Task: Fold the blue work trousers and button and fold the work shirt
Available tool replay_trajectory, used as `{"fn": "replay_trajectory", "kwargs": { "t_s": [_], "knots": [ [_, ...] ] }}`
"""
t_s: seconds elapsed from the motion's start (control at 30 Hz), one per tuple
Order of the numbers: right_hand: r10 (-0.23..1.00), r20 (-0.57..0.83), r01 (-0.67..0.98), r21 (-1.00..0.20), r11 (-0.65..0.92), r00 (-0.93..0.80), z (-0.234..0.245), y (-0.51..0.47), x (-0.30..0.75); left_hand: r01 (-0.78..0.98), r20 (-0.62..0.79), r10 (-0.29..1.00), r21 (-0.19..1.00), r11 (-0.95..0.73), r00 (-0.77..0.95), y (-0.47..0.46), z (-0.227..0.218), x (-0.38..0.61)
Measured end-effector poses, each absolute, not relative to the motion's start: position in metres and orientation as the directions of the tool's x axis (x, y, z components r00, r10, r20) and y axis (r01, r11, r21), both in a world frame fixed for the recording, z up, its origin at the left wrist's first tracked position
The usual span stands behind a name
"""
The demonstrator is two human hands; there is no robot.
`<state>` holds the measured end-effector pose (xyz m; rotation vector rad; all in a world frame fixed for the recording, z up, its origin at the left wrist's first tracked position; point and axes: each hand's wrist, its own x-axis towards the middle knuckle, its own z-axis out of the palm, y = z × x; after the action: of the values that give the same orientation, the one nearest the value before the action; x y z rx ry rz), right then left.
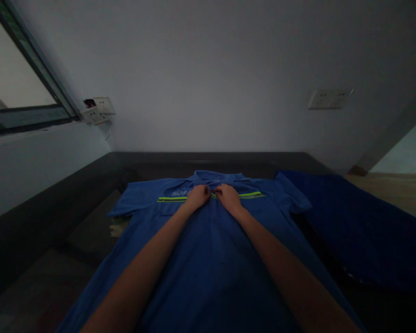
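Note:
A blue short-sleeved work shirt (pixel 208 249) lies spread face up, its collar at the far end and its sleeves out to both sides. A yellow-green and grey stripe crosses the chest, with white lettering above it on the left. At the front placket just below the collar, my left hand (pixel 198 196) pinches the shirt's edge with bent fingers. Close beside it, my right hand (pixel 228 196) pinches the placket from the other side. The fingertips nearly meet; any button between them is too small to make out.
Dark blue cloth (pixel 364 226) lies to the right of the shirt. A dark raised frame edge (pixel 208 157) runs along the wall behind. Wall sockets are at the right (pixel 327 99) and, hanging loose, at the left (pixel 94 115). A window frame (pixel 31 115) is at the upper left.

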<state>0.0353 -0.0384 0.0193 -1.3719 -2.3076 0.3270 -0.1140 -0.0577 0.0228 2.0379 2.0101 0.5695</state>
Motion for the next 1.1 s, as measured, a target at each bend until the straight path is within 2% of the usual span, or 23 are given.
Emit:
{"fn": "replay_trajectory", "kwargs": {
  "t_s": [0.43, 0.67, 0.87, 1.1],
  "knots": [
    [0.836, 0.345, 0.642, -0.536, 0.549, -0.426, 0.006, -0.025, 0.034, 0.853, 0.294, 0.954, 0.51, -0.107, -0.056, -0.066, 0.004, -0.11],
    [0.802, 0.424, 0.56, -0.574, 0.597, -0.421, 0.018, -0.022, 0.034, 0.8, 0.355, 0.932, 0.581, -0.152, -0.08, -0.067, 0.015, -0.111],
    [0.792, 0.449, 0.528, -0.589, 0.611, -0.415, 0.027, -0.015, 0.037, 0.724, 0.357, 0.918, 0.678, -0.127, -0.174, -0.065, 0.019, -0.105],
    [0.78, 0.46, 0.497, -0.601, 0.625, -0.425, 0.01, -0.015, 0.035, 0.621, 0.304, 0.933, 0.774, -0.122, -0.195, -0.064, 0.002, -0.111]
  ]
}}
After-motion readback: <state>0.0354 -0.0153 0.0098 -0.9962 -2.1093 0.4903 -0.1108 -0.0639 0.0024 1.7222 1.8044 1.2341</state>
